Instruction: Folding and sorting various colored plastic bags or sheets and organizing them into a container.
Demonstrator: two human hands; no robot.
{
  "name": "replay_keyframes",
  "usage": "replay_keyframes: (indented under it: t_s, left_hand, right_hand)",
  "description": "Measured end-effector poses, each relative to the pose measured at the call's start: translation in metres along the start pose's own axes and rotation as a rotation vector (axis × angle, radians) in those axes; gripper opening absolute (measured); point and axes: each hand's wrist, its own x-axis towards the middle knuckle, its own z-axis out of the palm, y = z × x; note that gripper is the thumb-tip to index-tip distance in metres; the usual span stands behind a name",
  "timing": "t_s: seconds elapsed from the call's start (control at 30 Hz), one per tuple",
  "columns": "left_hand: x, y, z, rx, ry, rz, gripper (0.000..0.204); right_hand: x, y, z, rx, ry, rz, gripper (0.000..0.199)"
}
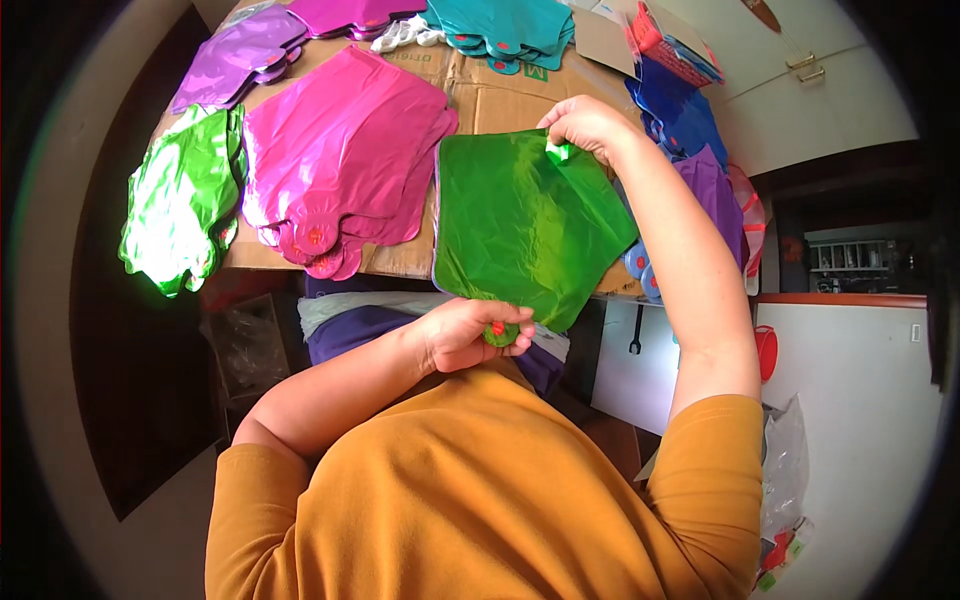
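Note:
A flat dark green foil balloon is held stretched between both hands over the front edge of the table. My left hand pinches its round valve tab at the near end. My right hand grips its far top edge, where a small green tab shows between the fingers. Both arms wear orange sleeves.
A cardboard sheet covers the table. On it lie stacks of flat foil balloons: magenta, bright green, purple, teal, and blue ones at the right. A white cabinet stands at the right.

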Motion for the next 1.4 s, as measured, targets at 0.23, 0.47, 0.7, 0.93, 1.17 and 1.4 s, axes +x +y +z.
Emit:
replay_keyframes:
  t_s: [0.23, 0.47, 0.7, 0.93, 1.17, 1.4]
  left_hand:
    - [-0.005, 0.006, 0.017, -0.025, 0.162, 0.007, 0.015]
    - [0.002, 0.001, 0.017, -0.003, 0.171, -0.008, 0.009]
    - [0.005, -0.003, 0.019, -0.053, 0.164, -0.015, 0.015]
    - [0.006, -0.002, 0.018, -0.081, 0.122, -0.008, 0.015]
    - [0.008, -0.003, 0.013, -0.063, 0.137, -0.008, 0.01]
    - [0.005, 0.004, 0.016, -0.089, 0.109, -0.012, 0.011]
  right_hand:
    - [0.004, -0.003, 0.002, 0.068, 0.054, -0.022, 0.02]
    - [0.016, -0.002, 0.011, -0.013, 0.136, 0.002, 0.015]
    - [0.012, -0.015, 0.031, -0.365, 0.391, 0.081, 0.039]
    - [0.021, -0.005, 0.029, -0.309, 0.382, -0.001, 0.041]
    - [0.008, -0.02, -0.027, -0.166, -0.17, 0.003, 0.019]
    - [0.023, -0.033, -0.029, -0.193, -0.147, 0.051, 0.02]
